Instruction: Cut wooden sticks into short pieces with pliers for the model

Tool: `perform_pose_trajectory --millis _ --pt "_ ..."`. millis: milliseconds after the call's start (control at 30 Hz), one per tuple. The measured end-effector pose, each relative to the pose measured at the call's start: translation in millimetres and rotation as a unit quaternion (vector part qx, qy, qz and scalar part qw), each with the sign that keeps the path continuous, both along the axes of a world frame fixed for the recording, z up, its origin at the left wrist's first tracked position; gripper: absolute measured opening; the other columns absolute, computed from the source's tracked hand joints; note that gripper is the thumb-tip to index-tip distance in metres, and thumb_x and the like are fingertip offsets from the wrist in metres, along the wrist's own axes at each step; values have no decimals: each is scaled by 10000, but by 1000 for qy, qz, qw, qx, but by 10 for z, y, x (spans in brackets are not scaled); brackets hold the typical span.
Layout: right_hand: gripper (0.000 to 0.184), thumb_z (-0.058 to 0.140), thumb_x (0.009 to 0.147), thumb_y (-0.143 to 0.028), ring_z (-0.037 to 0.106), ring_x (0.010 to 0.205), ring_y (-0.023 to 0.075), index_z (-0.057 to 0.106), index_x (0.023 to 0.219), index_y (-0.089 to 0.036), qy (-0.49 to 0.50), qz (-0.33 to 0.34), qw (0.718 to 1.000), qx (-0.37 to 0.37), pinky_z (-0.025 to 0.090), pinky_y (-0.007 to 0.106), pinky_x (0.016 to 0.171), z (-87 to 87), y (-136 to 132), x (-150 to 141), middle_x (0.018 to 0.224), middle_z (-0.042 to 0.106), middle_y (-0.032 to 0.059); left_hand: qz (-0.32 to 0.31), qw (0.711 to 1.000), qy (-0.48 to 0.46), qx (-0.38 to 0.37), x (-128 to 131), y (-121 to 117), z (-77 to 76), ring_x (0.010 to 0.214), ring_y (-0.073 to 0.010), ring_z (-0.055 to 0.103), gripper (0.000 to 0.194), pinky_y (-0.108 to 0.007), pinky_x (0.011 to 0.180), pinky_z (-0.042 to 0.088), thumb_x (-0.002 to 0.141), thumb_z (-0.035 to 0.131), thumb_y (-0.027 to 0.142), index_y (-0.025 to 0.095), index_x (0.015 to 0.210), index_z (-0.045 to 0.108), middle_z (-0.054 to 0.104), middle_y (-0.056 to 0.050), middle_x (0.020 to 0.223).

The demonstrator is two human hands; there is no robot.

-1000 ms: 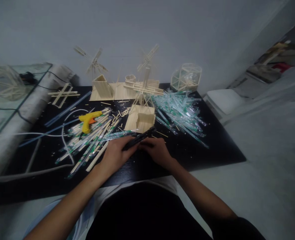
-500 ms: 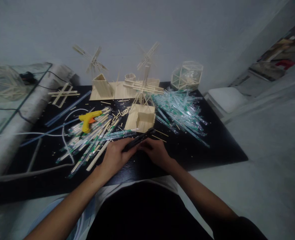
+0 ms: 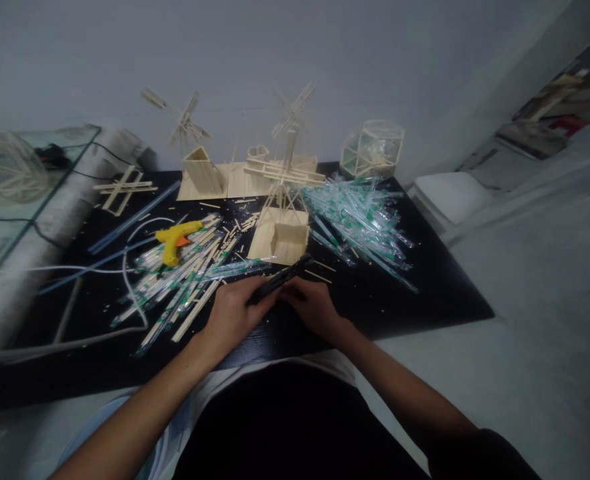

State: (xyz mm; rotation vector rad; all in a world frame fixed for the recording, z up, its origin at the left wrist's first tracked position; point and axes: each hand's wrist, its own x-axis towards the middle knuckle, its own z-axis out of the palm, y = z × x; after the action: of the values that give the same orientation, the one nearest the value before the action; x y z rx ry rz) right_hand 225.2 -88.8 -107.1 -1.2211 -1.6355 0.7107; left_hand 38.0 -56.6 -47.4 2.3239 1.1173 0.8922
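Note:
My left hand (image 3: 237,313) is closed around a long, slim black tool (image 3: 279,280), tilted up to the right over the table's front part. Its exact kind is not clear. Close beside it, my right hand (image 3: 312,303) has its fingers curled in under the tool's middle; what they pinch, if anything, is hidden. Just beyond the tool's tip is a wooden base with a small walled box (image 3: 279,243) and a stick frame (image 3: 285,175) behind it. Two thin sticks (image 3: 319,271) lie right of the tip.
A yellow glue gun (image 3: 177,241) rests on wrapped chopsticks (image 3: 189,293) at left, its white cord looping forward. Clear and green wrappers (image 3: 359,213) pile up at right. Stick windmill models (image 3: 202,177) and a stick-framed polyhedron (image 3: 372,150) stand near the wall.
Both hands and the black tool stay almost in place; the tool appears tilted very slightly. The whole view has shifted a little.

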Motion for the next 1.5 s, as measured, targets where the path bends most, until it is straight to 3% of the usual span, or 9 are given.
perform_pose_trajectory --millis 133,400,567,700,833,933,1267,1500 --pt "49 710 892 -194 740 735 169 753 903 -213 -1 2 1000 1 551 241 730 1 -4 -5 845 795 6 -9 1000 -14 -1 -32 1 4 640 -133 694 126 -213 634 512 894 681 287 185 911 753 769 1 774" --pt "77 711 898 -194 750 785 179 770 935 -225 -16 9 1000 -4 560 262 770 -12 -20 -2 887 799 13 -15 1000 -8 -23 -21 4 154 645 -129 659 150 -231 663 514 904 677 333 201 911 747 748 8 767" --pt "91 727 886 -160 756 805 185 779 937 -214 -35 13 999 5 560 268 785 -48 -12 3 896 801 36 20 999 6 -32 -122 -17 163 745 -166 682 159 -267 726 522 908 631 333 198 943 707 749 -19 846" --pt "67 744 874 -156 750 804 174 772 918 -198 -27 14 1000 7 552 255 795 -55 -13 -4 886 793 35 46 991 124 -15 -353 -40 180 889 -233 669 176 -338 817 525 927 516 287 183 1006 635 705 -80 966" --pt "45 733 885 -167 745 810 173 764 911 -187 -30 15 999 6 543 252 795 -57 -15 -7 887 789 39 109 940 321 26 -486 -84 156 964 -323 624 241 -436 855 518 905 506 286 136 1080 573 638 -158 1033" --pt "30 730 889 -177 738 805 171 757 895 -190 -41 12 999 7 533 246 789 -55 -14 0 874 784 34 107 909 401 28 -454 -135 126 985 -338 620 256 -438 859 513 881 545 266 124 1094 556 624 -174 1058" --pt "186 703 885 -152 640 616 150 667 705 -180 -101 -4 995 19 469 233 622 -140 2 31 692 703 8 86 892 443 11 -222 -224 174 895 -331 658 135 -420 786 502 891 532 241 144 984 552 652 -158 947" --pt "141 679 899 -153 655 636 152 707 768 -200 -107 -3 994 22 481 233 643 -138 -12 31 724 721 10 75 891 447 20 -186 -257 193 900 -333 655 169 -426 808 500 881 540 232 131 1013 573 642 -155 930"
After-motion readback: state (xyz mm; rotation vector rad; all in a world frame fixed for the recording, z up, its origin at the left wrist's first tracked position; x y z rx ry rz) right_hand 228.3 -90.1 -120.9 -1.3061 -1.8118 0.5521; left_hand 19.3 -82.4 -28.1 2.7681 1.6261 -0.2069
